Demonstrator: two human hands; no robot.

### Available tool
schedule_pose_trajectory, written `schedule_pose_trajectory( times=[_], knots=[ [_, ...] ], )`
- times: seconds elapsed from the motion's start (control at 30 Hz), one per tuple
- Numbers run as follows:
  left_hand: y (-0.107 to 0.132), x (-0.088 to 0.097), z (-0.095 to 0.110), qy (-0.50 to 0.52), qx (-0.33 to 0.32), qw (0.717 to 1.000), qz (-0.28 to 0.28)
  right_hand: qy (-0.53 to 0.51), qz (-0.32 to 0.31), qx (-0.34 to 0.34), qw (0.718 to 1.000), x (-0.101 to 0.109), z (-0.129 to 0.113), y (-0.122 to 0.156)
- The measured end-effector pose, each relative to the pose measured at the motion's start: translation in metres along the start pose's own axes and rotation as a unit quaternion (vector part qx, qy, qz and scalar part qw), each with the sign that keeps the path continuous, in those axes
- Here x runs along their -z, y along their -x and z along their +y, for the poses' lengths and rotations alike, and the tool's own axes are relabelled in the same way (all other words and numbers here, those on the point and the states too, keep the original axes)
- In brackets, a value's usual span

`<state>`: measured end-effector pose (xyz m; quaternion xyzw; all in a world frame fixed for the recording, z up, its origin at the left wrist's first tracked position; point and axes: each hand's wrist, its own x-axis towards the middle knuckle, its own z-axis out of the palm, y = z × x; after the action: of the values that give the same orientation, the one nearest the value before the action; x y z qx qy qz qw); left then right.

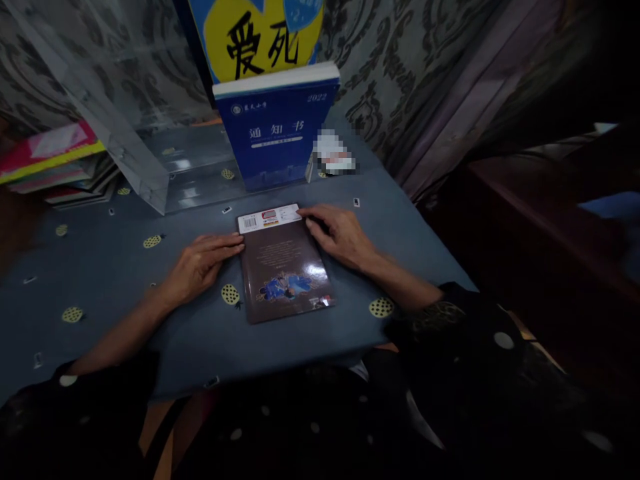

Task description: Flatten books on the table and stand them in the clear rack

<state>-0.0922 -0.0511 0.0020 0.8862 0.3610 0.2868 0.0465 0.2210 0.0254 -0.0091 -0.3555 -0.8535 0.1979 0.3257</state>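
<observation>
A thin brown book (280,267) lies flat on the table, with a white barcode strip along its far edge and a blue picture near its near edge. My left hand (199,263) rests at the book's left side, fingers stretched out and the tips touching its edge. On the opposite side, my right hand (341,233) lies with fingers extended, the fingertips at the white strip's right end. Neither hand is gripping the book. Just beyond it stands a blue booklet (275,153) marked 2022, upright and leaning back slightly.
The table (190,347) has a blue-grey cloth with pineapple prints. A clear plastic stand (145,177) is at the back left, beside a stack of books (65,160). A yellow and blue book (260,40) stands behind the booklet. A blurred-out white item (334,152) lies right of it.
</observation>
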Motion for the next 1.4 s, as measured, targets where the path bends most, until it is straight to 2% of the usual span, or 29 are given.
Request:
schedule_pose_trajectory(
  times=[0.2, 0.4, 0.53, 0.6, 0.83, 0.97, 1.23, 1.4],
  knots=[
    [0.014, 0.004, 0.03, -0.004, -0.042, 0.999, -0.02, 0.008, -0.005, -0.005, 1.0, -0.001, 0.002, 0.001],
    [0.036, 0.01, 0.064, 0.01, -0.036, 0.996, -0.085, 0.005, -0.015, -0.014, 1.0, 0.0, 0.003, 0.001],
    [0.048, 0.016, 0.078, 0.005, -0.043, 0.99, -0.133, 0.005, -0.018, -0.016, 1.0, 0.0, 0.003, 0.001],
    [0.048, 0.018, 0.083, -0.004, -0.053, 0.989, -0.139, 0.007, -0.019, -0.015, 1.0, -0.001, 0.003, 0.001],
    [0.029, 0.013, 0.095, -0.019, -0.103, 0.981, -0.161, 0.007, -0.019, 0.0, 1.0, -0.002, 0.006, 0.0],
    [0.011, 0.0, 0.101, -0.02, -0.118, 0.976, -0.184, 0.004, -0.02, 0.005, 1.0, -0.002, 0.005, 0.0],
    [-0.045, -0.034, 0.122, -0.063, -0.22, 0.963, -0.145, 0.002, -0.014, 0.0, 1.0, -0.001, 0.001, -0.001],
    [-0.053, -0.041, 0.124, -0.079, -0.232, 0.957, -0.158, 0.006, -0.011, 0.007, 1.0, -0.001, 0.0, -0.002]
  ],
)
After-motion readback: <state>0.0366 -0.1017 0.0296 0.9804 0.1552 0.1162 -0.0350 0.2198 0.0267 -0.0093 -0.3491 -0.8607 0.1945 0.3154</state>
